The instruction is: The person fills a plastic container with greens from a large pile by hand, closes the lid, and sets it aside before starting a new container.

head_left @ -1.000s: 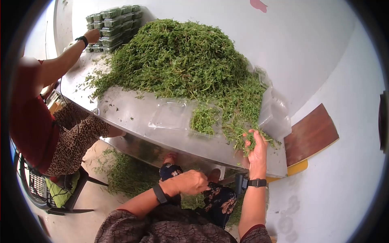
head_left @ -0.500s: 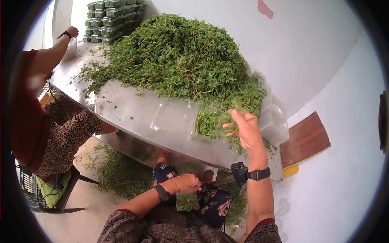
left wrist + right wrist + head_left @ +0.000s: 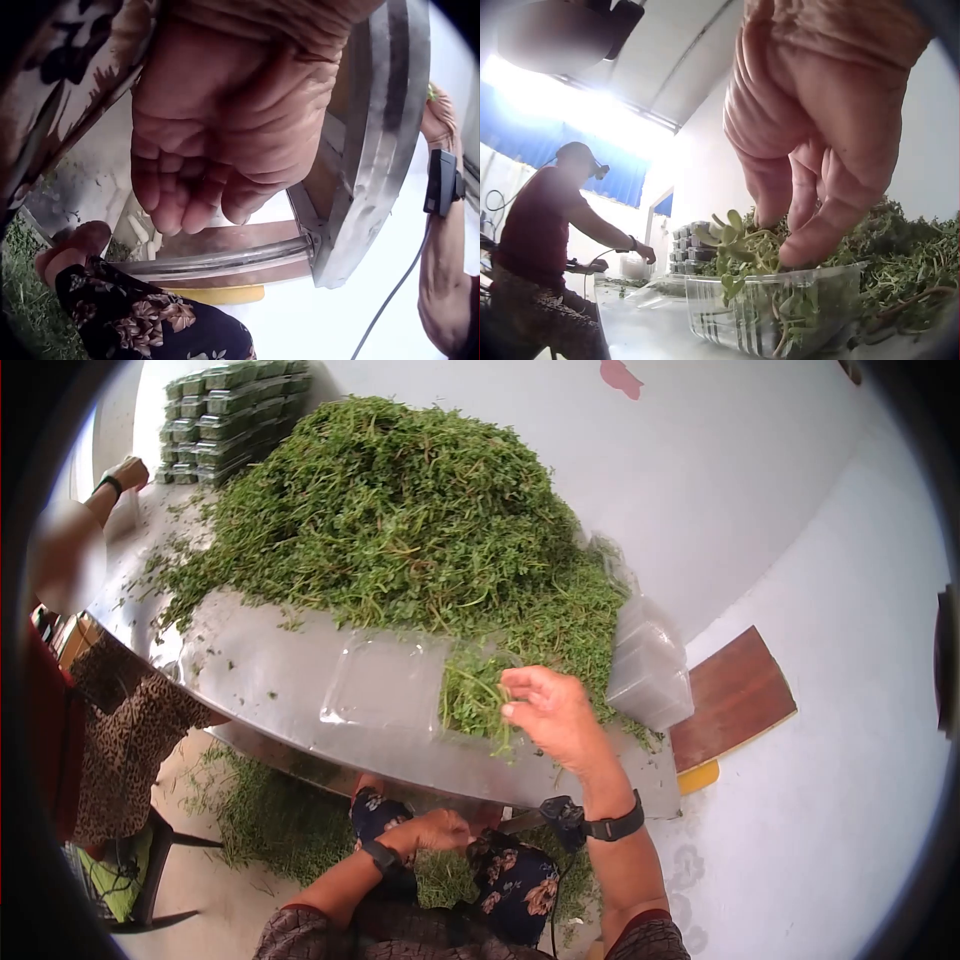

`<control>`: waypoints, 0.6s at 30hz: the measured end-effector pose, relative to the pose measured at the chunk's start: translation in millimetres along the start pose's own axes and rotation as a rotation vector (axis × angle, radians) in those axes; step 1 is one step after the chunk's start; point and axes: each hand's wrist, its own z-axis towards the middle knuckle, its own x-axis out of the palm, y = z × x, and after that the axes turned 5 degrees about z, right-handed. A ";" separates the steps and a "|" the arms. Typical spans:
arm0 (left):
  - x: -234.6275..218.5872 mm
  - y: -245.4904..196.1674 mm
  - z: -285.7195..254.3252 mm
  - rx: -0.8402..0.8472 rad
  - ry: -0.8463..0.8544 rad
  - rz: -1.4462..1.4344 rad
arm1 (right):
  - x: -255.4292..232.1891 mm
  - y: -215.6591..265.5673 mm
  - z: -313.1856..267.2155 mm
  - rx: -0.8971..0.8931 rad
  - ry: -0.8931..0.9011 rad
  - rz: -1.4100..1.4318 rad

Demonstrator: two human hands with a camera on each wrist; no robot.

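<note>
The left hand (image 3: 202, 142) fills the upper middle of the left wrist view, palm toward the camera, fingers (image 3: 169, 199) loosely curled and holding nothing. Just behind it runs the steel table edge (image 3: 375, 150), with a metal bar (image 3: 217, 264) crossing below the fingers. A floral-patterned garment (image 3: 142, 319) lies at the bottom, green cuttings (image 3: 19, 300) on the floor at lower left. At far right the other arm (image 3: 446, 285) rises, wearing a black strap (image 3: 442, 184)
</note>
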 end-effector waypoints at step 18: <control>-9.2 0.2 9.5 -0.107 0.206 -0.661 | -41.6 26.6 63.8 -0.151 -0.088 -0.488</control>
